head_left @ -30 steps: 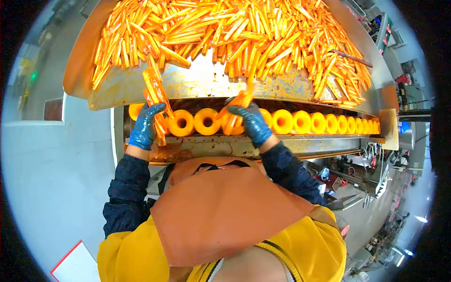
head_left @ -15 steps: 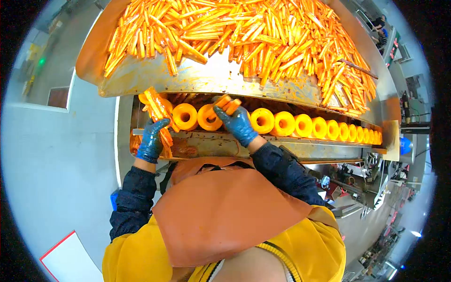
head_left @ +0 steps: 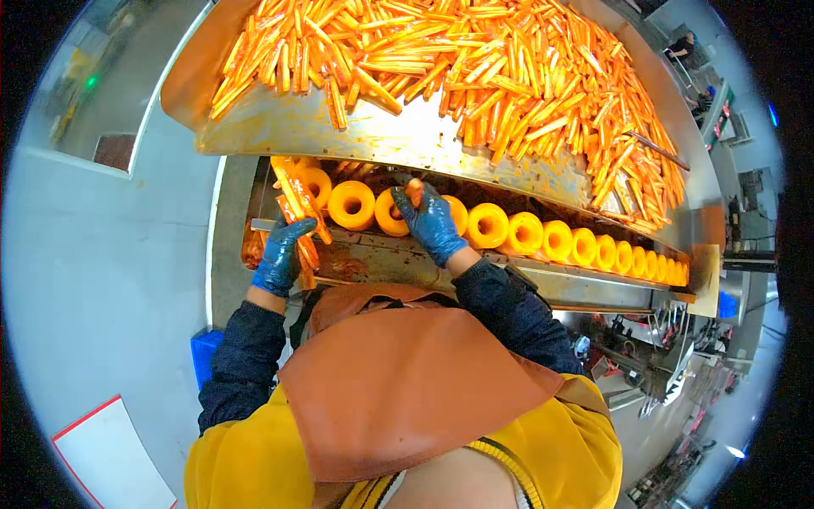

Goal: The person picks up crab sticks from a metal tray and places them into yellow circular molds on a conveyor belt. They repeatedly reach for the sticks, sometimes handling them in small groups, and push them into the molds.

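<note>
My left hand (head_left: 281, 259), in a wet blue glove, is closed around a bundle of orange, sauce-coated sticks (head_left: 295, 202) that point up and away from me. Its spot is the left end of a row of yellow ring-shaped cups (head_left: 487, 226) with round holes. Over that row, my right hand (head_left: 434, 227), gloved in blue too, has its fingers curled on a short orange stick piece (head_left: 415, 190). Most of that piece is hidden by the fingers, so I cannot tell whether more than one is there. Behind the row, many similar sticks (head_left: 551, 93) lie heaped.
A sloping metal tray (head_left: 407, 136) with raised sides carries the heap. A thin dark rod (head_left: 660, 151) lies across its right part. Between the cups and my brown apron (head_left: 407, 382) runs a metal ledge (head_left: 398, 254). A blue bin (head_left: 203, 355) stands at left.
My view has turned slightly, so tray and cups appear shifted. My right hand's fingers have closed further; of the sticks that stuck out of it, one short end shows now. My left hand keeps its bundle.
</note>
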The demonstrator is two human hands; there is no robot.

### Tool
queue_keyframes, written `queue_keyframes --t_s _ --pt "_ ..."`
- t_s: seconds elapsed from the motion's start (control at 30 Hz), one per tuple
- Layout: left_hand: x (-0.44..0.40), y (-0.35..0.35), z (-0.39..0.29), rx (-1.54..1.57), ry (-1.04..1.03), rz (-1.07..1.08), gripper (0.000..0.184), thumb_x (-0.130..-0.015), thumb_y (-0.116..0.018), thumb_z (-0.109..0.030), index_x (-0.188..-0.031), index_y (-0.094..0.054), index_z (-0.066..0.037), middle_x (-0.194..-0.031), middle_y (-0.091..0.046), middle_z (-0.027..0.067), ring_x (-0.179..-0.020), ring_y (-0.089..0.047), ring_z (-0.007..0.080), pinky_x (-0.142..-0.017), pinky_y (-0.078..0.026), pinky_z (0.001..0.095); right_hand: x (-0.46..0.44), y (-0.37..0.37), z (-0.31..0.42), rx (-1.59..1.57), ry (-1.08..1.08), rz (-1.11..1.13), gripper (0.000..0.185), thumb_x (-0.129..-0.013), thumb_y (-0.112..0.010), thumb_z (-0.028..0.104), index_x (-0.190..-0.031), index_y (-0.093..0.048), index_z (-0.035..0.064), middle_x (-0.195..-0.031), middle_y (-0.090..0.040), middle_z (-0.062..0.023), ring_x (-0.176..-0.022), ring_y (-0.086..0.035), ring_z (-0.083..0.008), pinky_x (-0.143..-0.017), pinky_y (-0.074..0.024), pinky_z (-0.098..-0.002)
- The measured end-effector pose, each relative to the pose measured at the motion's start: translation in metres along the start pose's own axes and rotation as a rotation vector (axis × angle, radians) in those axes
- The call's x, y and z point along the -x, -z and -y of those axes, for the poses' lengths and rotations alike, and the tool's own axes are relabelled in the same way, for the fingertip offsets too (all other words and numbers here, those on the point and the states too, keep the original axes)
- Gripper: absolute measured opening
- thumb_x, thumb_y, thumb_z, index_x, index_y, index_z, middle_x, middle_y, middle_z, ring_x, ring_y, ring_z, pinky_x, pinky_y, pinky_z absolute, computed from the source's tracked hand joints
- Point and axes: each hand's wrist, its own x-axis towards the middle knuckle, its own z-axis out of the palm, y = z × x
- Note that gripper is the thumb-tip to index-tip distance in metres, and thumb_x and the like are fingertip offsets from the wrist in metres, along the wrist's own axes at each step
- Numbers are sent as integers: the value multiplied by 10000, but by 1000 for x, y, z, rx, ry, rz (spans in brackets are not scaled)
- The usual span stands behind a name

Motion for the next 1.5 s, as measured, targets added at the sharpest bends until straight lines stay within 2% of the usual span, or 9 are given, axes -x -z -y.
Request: queue_keyframes --t_s 0.17,0.23,0.37,0.5,0.67,0.9,1.1,1.17,1.5 --pt "-3 4 -1 -11 -19 52 492 -755 -674 -169 -1204 -520 -40 -1047 -592 38 -963 -565 162 -859 -449 286 -11 26 41 234 -44 76 280 -875 -615 283 -991 -640 30 -796 -642 -168 -710 -617 -269 -657 -483 -364" --pt "-6 5 4 -11 -21 29 492 -765 -669 -167 -1215 -514 -41 -1045 -597 33 -958 -568 157 -857 -448 283 -16 10 36 -346 -353 165 274 -876 -608 292 -980 -646 41 -764 -648 -154 -676 -622 -274 -646 -490 -364" --pt "-8 -2 2 -60 8 84 462 -771 -671 -178 -1193 -538 -47 -1034 -606 23 -945 -571 153 -851 -448 285 -23 -44 30 -417 -303 318 304 -791 -698 304 -938 -657 42 -759 -646 -153 -690 -628 -297 -670 -497 -367" --pt "-5 -2 -5 -106 -90 118 447 -772 -678 -179 -1177 -549 -40 -1059 -609 29 -952 -571 146 -847 -452 283 -24 -25 49 121 1 321 428 -722 -735 358 -1012 -644 57 -957 -626 -195 -916 -597 -328 -803 -484 -401" --pt "-9 -7 2 -315 22 268 494 -757 -717 -127 -1207 -536 -31 -1099 -602 38 -1007 -556 143 -926 -427 301 -29 -28 61 -200 -57 349 399 -802 -668 345 -1057 -634 40 -997 -627 -205 -958 -595 -321 -828 -475 -393" --pt "-9 -7 7 -293 6 270 406 -797 -656 -142 -1173 -559 -23 -1074 -622 50 -989 -580 157 -890 -462 307 -34 -27 64 -649 -452 164 201 -858 -645 154 -981 -646 -5 -839 -662 -50 -740 -552 -76 -680 -485 -279" --pt "-10 12 8 -187 -83 -66 308 -791 -682 -214 -1033 -603 -40 -890 -597 4 -781 -548 124 -691 -454 259 -41 -24 58 -416 -60 54 165 -834 -651 102 -986 -653 38 -897 -643 -93 -769 -608 -175 -715 -491 -297" --pt "-14 18 7 -156 -5 -130 317 -785 -686 -233 -1022 -606 -39 -850 -577 -10 -742 -526 115 -656 -433 260 -37 -31 46 -80 183 133 192 -822 -639 156 -980 -632 48 -907 -634 -152 -833 -613 -322 -758 -501 -377" --pt "-28 11 -2 148 -222 -230 249 -812 -639 -144 -1046 -612 -61 -932 -595 22 -860 -573 135 -774 -469 272 -41 -6 57 -151 103 3 221 -776 -680 158 -966 -628 59 -936 -619 -170 -837 -607 -372 -746 -506 -410"
